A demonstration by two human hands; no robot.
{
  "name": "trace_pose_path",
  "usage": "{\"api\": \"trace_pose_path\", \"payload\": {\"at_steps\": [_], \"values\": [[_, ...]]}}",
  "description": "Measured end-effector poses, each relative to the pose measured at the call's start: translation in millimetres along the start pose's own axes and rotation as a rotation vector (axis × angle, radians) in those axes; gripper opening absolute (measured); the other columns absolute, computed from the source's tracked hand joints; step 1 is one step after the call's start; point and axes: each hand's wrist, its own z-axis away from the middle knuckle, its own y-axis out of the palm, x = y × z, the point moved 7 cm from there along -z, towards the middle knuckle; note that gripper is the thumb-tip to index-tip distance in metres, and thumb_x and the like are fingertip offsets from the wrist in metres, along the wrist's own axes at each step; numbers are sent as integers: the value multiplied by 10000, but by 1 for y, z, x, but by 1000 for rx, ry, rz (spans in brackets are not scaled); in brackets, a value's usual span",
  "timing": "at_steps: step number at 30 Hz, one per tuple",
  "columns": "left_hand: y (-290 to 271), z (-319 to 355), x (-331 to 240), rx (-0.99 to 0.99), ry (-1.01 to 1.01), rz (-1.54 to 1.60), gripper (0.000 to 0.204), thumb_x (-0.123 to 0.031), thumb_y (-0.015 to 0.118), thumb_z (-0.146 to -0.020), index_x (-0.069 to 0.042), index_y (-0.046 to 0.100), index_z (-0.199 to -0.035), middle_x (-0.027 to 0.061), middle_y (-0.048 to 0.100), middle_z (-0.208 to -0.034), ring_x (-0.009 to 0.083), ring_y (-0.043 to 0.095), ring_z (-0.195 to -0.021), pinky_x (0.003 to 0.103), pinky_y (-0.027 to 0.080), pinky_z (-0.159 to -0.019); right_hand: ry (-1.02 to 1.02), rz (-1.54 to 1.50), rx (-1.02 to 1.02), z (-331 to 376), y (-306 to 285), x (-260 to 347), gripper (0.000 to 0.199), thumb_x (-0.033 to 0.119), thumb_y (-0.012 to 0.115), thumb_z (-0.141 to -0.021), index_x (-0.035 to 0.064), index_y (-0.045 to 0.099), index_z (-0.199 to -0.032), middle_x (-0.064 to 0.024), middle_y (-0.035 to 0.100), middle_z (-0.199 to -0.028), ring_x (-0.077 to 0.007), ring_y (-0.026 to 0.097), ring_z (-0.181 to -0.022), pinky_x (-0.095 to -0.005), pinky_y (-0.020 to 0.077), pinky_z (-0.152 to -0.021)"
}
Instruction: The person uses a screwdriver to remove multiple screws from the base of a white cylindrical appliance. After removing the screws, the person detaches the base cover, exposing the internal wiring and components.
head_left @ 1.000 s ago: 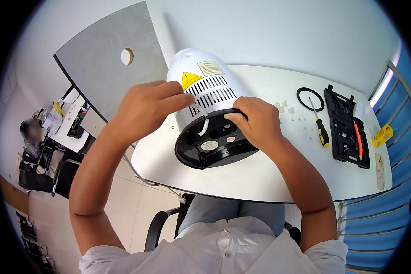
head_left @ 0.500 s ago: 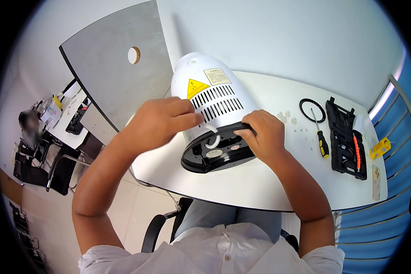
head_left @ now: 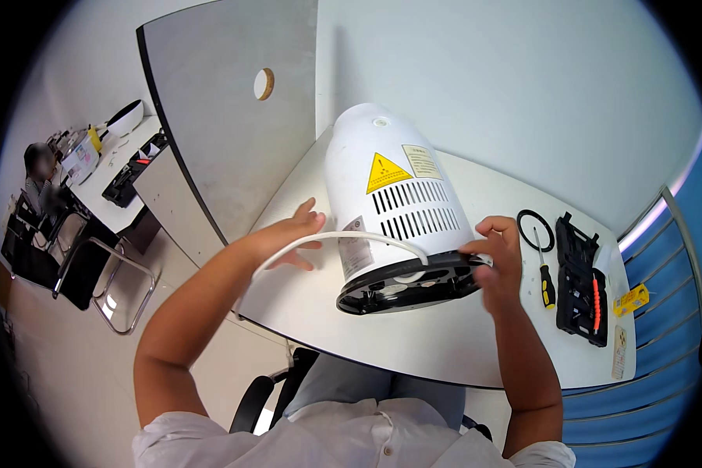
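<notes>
A white domed appliance [head_left: 390, 195] with vent slots, a yellow warning sticker and a black base [head_left: 405, 285] lies tilted on the white table [head_left: 413, 343], its base facing me. My right hand [head_left: 498, 261] grips the right rim of the black base. My left hand [head_left: 288, 238] hovers just left of the body with fingers spread, touching the white power cord [head_left: 327, 238] that arcs from the base across to the left.
A black ring [head_left: 535, 229], a yellow-and-black screwdriver [head_left: 546, 282] and an open black tool case [head_left: 583, 282] lie on the table's right side. A grey partition panel [head_left: 226, 117] stands at the left. Another person sits at a far desk [head_left: 39, 183] beside chairs.
The appliance has been tipped further up, its base now facing me. My left hand has come off the body and opened beside it; the cord now swings out to the left.
</notes>
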Motion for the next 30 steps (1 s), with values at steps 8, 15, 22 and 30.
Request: {"api": "trace_pose_path", "payload": {"at_steps": [8, 15, 22, 30], "values": [[31, -49, 30, 55, 163, 131, 1176, -484, 676, -857, -82, -241, -1476, 211, -19, -1585, 341, 126, -1459, 519, 231, -1143, 792, -495, 169, 2, 13, -97, 694, 552, 500, -932, 85, 398, -1435, -104, 341, -1504, -257, 311, -1390, -427, 315, -1096], [35, -62, -9, -261, 557, 14, 1089, -626, 517, -884, 114, -33, -1462, 320, -13, -1536, 394, 31, -1460, 403, 166, -1170, 870, -861, 106, 4, 42, -113, 665, 523, 378, -994, 65, 333, -1476, -117, 413, -1466, -229, 401, -1347, -361, 342, -1104], [18, -47, -80, -506, 632, -38, 1033, -651, 505, -873, 108, 141, -1472, 341, -4, -1538, 426, 12, -1456, 425, 118, -1174, 921, -1036, -77, 10, 57, -122, 606, 544, 367, -994, 64, 499, -1341, -118, 583, -1278, -243, 566, -1151, -388, 473, -990], [-3, -64, -120, -238, 573, 275, 615, -469, 495, -973, 97, 484, -1213, 150, 572, -1049, 194, 586, -868, 342, 527, -733, 746, -1047, -1, 0, 87, -104, 607, 552, 358, -993, 70, 474, -1343, -107, 584, -1255, -209, 586, -1113, -357, 506, -954]]}}
